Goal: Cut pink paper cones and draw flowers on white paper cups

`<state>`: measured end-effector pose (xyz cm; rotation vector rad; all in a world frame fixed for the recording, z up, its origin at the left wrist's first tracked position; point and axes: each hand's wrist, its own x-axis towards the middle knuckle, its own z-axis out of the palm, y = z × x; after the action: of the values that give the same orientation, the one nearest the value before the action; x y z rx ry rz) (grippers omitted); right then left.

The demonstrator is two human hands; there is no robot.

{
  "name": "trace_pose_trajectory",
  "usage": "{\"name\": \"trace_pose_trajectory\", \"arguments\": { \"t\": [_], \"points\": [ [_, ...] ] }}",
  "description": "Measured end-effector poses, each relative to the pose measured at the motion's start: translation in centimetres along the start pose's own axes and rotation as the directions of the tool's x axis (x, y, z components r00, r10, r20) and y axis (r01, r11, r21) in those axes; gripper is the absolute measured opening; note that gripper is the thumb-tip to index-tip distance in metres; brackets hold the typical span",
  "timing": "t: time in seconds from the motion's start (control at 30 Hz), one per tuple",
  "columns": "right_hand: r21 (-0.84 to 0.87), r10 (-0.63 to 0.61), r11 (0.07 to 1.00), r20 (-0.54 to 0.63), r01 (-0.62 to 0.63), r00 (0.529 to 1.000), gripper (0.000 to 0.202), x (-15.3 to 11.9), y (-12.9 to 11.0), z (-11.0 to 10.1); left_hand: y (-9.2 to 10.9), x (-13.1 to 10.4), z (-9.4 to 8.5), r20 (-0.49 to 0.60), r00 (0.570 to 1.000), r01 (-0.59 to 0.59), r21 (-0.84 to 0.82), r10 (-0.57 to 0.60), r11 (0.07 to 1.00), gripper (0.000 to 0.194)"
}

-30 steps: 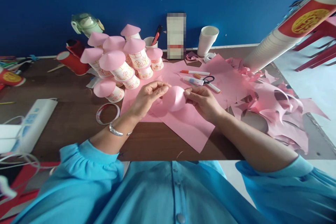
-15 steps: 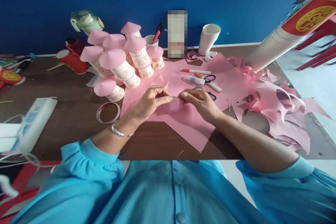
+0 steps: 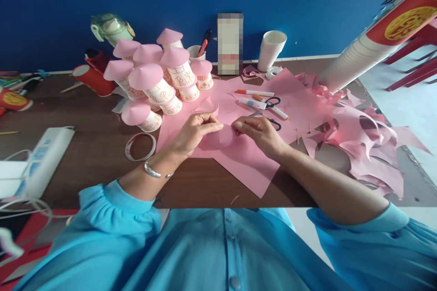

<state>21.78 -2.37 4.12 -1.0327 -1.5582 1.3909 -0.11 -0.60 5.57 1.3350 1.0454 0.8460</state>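
Brown tabletop [image 3: 92, 145] spread with pink paper sheets [image 3: 246, 168].
Your left hand [image 3: 196, 134] and right hand [image 3: 261, 134] pinch a curved pink paper piece [image 3: 220, 137] between them, just above the sheets.

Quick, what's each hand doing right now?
Left hand: closed, pinching the pink paper piece.
Right hand: closed, pinching the same piece's other side.

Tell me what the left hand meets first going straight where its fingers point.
The left hand would likely meet the fingers of the right hand, across a narrow gap by the curved pink paper; depth is unclear here.
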Motion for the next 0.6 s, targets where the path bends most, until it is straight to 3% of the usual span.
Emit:
{"name": "trace_pose_trajectory", "arguments": {
  "t": [0.23,0.6],
  "points": [
    [-0.032,0.087,0.996,-0.003,-0.087,0.996,0.049,-0.08,0.08,0.48,0.22,-0.08,0.07,0.051,0.999,-0.011,0.111,0.005,0.994,0.033],
    [-0.03,0.069,0.997,0.029,-0.068,0.997,0.048,-0.05,-0.22,0.34,0.47,-0.15,0.02,0.066,0.998,-0.007,0.138,-0.002,0.99,0.035]
  ]
}}
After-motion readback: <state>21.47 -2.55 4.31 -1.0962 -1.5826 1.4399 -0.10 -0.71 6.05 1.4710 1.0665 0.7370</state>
